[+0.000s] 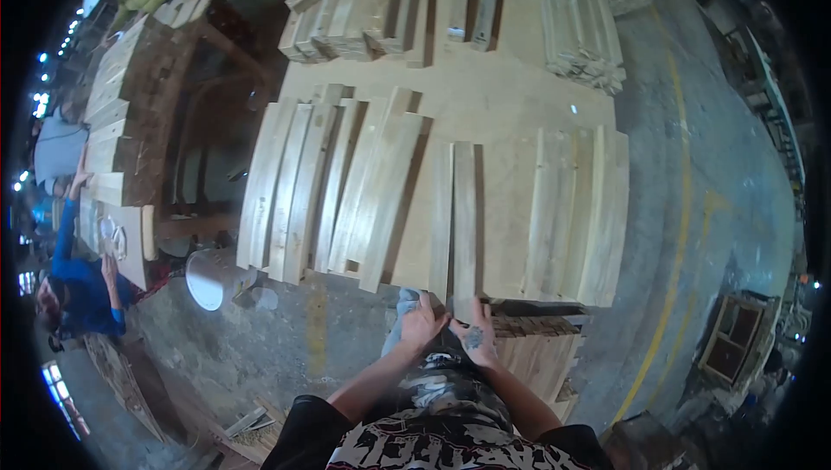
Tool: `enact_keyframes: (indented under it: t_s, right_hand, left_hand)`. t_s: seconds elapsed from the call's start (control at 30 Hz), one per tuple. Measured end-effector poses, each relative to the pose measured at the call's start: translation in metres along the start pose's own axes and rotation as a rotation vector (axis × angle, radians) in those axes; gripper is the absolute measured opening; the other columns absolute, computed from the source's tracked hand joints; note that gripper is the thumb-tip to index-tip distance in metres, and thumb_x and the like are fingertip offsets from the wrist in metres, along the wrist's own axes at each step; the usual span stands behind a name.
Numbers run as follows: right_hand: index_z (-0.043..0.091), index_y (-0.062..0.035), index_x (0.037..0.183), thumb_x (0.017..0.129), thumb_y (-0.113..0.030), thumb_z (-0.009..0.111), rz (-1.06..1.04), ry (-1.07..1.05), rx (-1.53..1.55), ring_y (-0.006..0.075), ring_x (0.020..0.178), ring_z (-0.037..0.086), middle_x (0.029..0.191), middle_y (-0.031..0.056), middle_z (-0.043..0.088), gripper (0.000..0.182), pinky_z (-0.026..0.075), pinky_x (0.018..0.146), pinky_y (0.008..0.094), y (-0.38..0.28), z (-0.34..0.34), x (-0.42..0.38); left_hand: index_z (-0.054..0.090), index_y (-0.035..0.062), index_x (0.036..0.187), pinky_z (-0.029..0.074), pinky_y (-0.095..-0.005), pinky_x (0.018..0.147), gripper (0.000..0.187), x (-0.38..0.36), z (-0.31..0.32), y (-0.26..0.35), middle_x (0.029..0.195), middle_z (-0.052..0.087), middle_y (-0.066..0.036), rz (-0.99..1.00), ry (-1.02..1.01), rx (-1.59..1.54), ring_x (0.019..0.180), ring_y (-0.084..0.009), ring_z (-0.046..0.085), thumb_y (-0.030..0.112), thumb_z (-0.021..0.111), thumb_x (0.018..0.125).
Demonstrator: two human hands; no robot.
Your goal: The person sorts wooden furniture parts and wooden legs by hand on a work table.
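Observation:
Two narrow wooden boards lie side by side on the table's middle, their near ends past its front edge. My right hand (478, 337) is closed around the near end of the right board (465, 219), thumb on one side and fingers on the other. My left hand (421, 323) is at the near end of the left board (441, 219), its thumb and fingers closing on it; the fingertips are partly hidden. Beside these boards lies a loose row of pale boards (299, 189) on the left. More boards (576, 210) lie together on the right.
The table (502, 98) bears stacked boards (355, 24) at its far left and another stack (582, 24) at its far right. Across it, a co-worker's blue sleeves are near two boards (460, 3). A person in blue (86, 292) works at left, near a white bucket (208, 280).

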State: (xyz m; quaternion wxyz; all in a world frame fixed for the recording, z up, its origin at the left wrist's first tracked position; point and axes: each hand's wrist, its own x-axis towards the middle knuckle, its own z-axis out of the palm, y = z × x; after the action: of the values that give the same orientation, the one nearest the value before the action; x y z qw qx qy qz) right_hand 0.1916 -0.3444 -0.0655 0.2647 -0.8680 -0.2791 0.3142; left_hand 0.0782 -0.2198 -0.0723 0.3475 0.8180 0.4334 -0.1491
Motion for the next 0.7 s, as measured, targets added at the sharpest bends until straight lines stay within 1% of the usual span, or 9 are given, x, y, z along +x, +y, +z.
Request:
enact_keyframes:
  t_s: [0.03, 0.13, 0.17, 0.27, 0.3, 0.4, 0.5, 0.6, 0.7]
  right_hand:
    - [0.044, -0.0037, 0.145, 0.081, -0.034, 0.08, -0.006, 0.048, -0.157, 0.0393, 0.105, 0.063, 0.117, 0.0207, 0.056, 0.079, 0.053, 0.086, 0.0484, 0.004, 0.007, -0.006]
    - [0.047, 0.0013, 0.144, 0.091, -0.03, 0.076, 0.183, -0.175, 0.681, 0.0286, 0.105, 0.068, 0.125, 0.0173, 0.063, 0.068, 0.055, 0.086, 0.0403, 0.039, 0.01, -0.004]
    - [0.048, -0.0003, 0.145, 0.1, -0.045, 0.063, 0.223, -0.239, 0.748, 0.0217, 0.107, 0.068, 0.125, 0.0129, 0.066, 0.065, 0.055, 0.088, 0.0368, 0.064, 0.019, -0.006]
    - [0.048, -0.004, 0.148, 0.101, -0.06, 0.053, 0.56, -0.382, 0.868, 0.025, 0.11, 0.068, 0.125, 0.0142, 0.067, 0.073, 0.055, 0.091, 0.0383, 0.075, 0.017, 0.005]
    - [0.046, -0.0075, 0.15, 0.099, -0.069, 0.045, 0.616, -0.427, 0.929, 0.0268, 0.114, 0.066, 0.131, 0.0148, 0.065, 0.08, 0.054, 0.094, 0.0416, 0.08, 0.023, 0.005]
    - [0.044, -0.0076, 0.149, 0.099, -0.069, 0.042, 0.751, -0.468, 1.162, 0.0276, 0.118, 0.064, 0.136, 0.0144, 0.062, 0.079, 0.053, 0.098, 0.0438, 0.084, 0.051, 0.007]
    - [0.042, -0.0083, 0.15, 0.104, -0.065, 0.036, 0.607, -0.5, 1.246, 0.0273, 0.12, 0.063, 0.139, 0.0131, 0.06, 0.073, 0.052, 0.101, 0.0457, 0.037, 0.025, 0.0]
    - [0.046, -0.0084, 0.147, 0.107, -0.057, 0.034, 0.58, -0.559, 1.239, 0.0257, 0.118, 0.064, 0.136, 0.0119, 0.062, 0.064, 0.054, 0.098, 0.0449, 0.034, 0.016, -0.007]
    - [0.051, -0.0078, 0.142, 0.108, -0.052, 0.038, 0.549, -0.546, 1.214, 0.0227, 0.114, 0.065, 0.13, 0.0105, 0.064, 0.057, 0.055, 0.096, 0.0433, 0.023, 0.006, -0.011]
  left_hand:
    - [0.048, -0.0027, 0.123, 0.057, -0.0468, 0.062, 0.066, -0.002, 0.0, -0.001, 0.084, 0.069, -0.023, 0.013, -0.024, -0.012, 0.075, -0.0367, 0.072, 0.049, 0.07, 0.089]
    - [0.057, -0.0014, 0.11, 0.056, -0.0485, 0.067, 0.06, 0.002, -0.003, -0.018, 0.084, 0.07, -0.024, -0.03, 0.001, -0.225, 0.08, -0.0406, 0.072, 0.055, 0.065, 0.092]
    - [0.063, 0.0007, 0.096, 0.055, -0.0457, 0.068, 0.063, 0.006, 0.011, -0.032, 0.082, 0.072, -0.016, -0.01, 0.077, -0.206, 0.077, -0.0383, 0.072, 0.063, 0.055, 0.096]
    - [0.066, 0.0024, 0.093, 0.054, -0.042, 0.069, 0.07, 0.032, 0.052, -0.064, 0.079, 0.069, -0.006, -0.367, -0.354, -0.964, 0.073, -0.0294, 0.068, 0.069, 0.045, 0.099]
    - [0.071, 0.0043, 0.1, 0.052, -0.0361, 0.075, 0.073, 0.029, 0.046, -0.05, 0.085, 0.066, -0.003, -0.447, -0.247, -0.88, 0.08, -0.0192, 0.064, 0.069, 0.037, 0.102]
    - [0.066, 0.0007, 0.12, 0.05, -0.0363, 0.089, 0.067, 0.035, 0.071, -0.07, 0.106, 0.068, -0.01, -0.486, -0.393, -1.292, 0.097, -0.0201, 0.065, 0.06, 0.038, 0.106]
    - [0.05, -0.0034, 0.143, 0.047, -0.0424, 0.105, 0.067, 0.021, 0.043, -0.048, 0.132, 0.064, -0.015, -0.367, -0.295, -1.458, 0.12, -0.0253, 0.062, 0.053, 0.036, 0.108]
    - [0.051, -0.0026, 0.141, 0.048, -0.0443, 0.106, 0.06, 0.006, -0.006, -0.042, 0.133, 0.064, -0.016, -0.398, -0.42, -1.489, 0.123, -0.0276, 0.061, 0.046, 0.035, 0.11]
    - [0.054, -0.001, 0.138, 0.05, -0.041, 0.102, 0.055, 0.004, -0.012, -0.044, 0.129, 0.066, -0.014, -0.357, -0.414, -1.5, 0.119, -0.0254, 0.064, 0.044, 0.039, 0.11]
